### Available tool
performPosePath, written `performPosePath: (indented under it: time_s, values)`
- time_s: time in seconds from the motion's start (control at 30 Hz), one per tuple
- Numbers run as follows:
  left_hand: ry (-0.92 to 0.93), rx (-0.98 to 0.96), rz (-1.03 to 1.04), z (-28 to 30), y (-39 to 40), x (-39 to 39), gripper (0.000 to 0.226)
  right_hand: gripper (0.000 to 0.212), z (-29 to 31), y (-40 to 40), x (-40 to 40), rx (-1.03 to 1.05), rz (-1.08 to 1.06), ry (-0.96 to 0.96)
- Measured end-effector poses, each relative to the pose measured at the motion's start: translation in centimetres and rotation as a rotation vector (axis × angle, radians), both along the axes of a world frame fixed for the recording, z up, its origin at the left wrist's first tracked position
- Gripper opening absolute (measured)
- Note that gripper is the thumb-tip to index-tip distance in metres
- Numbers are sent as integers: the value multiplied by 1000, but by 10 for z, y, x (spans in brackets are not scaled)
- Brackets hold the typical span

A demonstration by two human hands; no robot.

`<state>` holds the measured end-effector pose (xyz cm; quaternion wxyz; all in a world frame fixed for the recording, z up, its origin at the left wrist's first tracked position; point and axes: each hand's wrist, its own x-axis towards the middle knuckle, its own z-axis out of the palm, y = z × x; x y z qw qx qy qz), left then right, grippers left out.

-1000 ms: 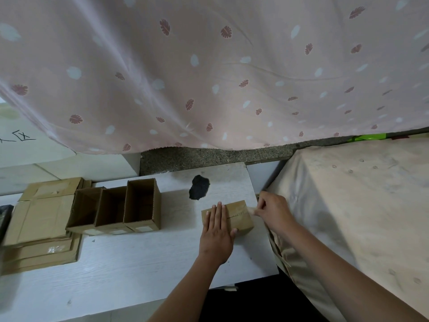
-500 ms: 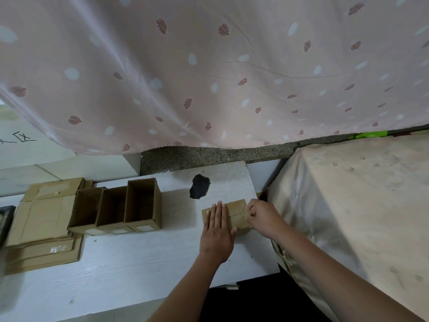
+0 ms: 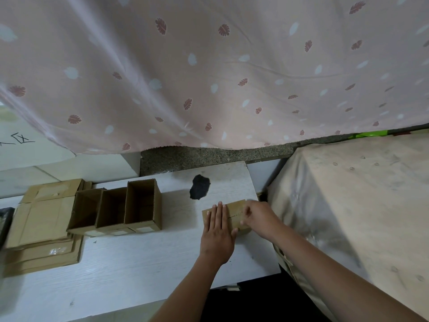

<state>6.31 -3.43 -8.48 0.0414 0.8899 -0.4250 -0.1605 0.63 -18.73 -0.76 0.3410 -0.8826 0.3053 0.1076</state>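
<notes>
box (image 3: pixel 234 209): matt brown cardboard | table (image 3: pixel 130 259): white-painted wood grain, matt | curtain (image 3: pixel 209 66): soft printed cloth

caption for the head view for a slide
Left hand presses flat on a cardboard box while the right hand touches its top seam, on a white table.

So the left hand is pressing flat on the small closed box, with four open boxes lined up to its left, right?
Not four: the head view shows three open boxes in that row. The left hand does press flat on the small closed box, with the row to its left.
</notes>
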Motion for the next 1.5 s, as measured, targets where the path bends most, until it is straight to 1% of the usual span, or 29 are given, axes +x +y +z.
performPosePath:
  time_s: [0.07,0.17,0.27,0.37,0.5,0.6,0.67,0.77,0.8,0.9,1.0,1.1,1.2,1.27,1.33,1.37,1.43,1.47,1.5]
  values:
    - [6,-9,7,0,0,0,75,24,-2,-1,0,6,40,15]
    - [12,-10,8,-1,0,1,76,56,-7,-2,1,-70,140,97]
    - [12,-3,11,-1,0,0,76,63,-10,1,1,-89,166,105]
    - [6,17,9,1,-1,0,76,60,-13,2,1,-174,218,121]
    - [2,24,7,1,-1,0,76,47,-14,-1,5,-236,237,164]
    - [0,17,2,2,0,0,76,32,-10,-6,7,-229,219,166]
    - [15,-2,8,2,0,0,76,21,-6,-11,6,-232,172,126]
    - [16,3,6,1,0,0,76,18,-1,-22,2,-217,57,11]
    - [13,8,7,1,0,1,76,17,1,-25,-1,-208,38,-1]
    - [15,0,4,1,0,1,76,19,1,-32,-8,-206,19,32]
    - [17,-15,0,0,0,2,75,14,-4,-37,-18,-184,-33,61]
    - [17,-8,-6,-1,1,2,78,7,-11,-36,-27,-166,-22,76]
    - [26,-7,-21,-2,1,4,84,23,-12,-30,-28,-92,-70,70]
    - [26,-5,-29,-2,2,4,87,22,-12,-29,-26,-83,-111,45]
    - [11,10,-46,-2,3,4,89,18,-10,-29,-24,-36,-127,-21]
    - [2,25,-55,-1,2,5,91,21,-9,-28,-22,-6,-110,-68]
    - [1,59,-60,3,-1,6,98,40,-6,-25,-19,35,-60,-136]
    - [10,66,-49,7,-4,7,103,35,-4,-24,-17,28,-40,-144]
    - [22,56,-28,12,-7,9,106,26,-3,-22,-14,19,-24,-148]
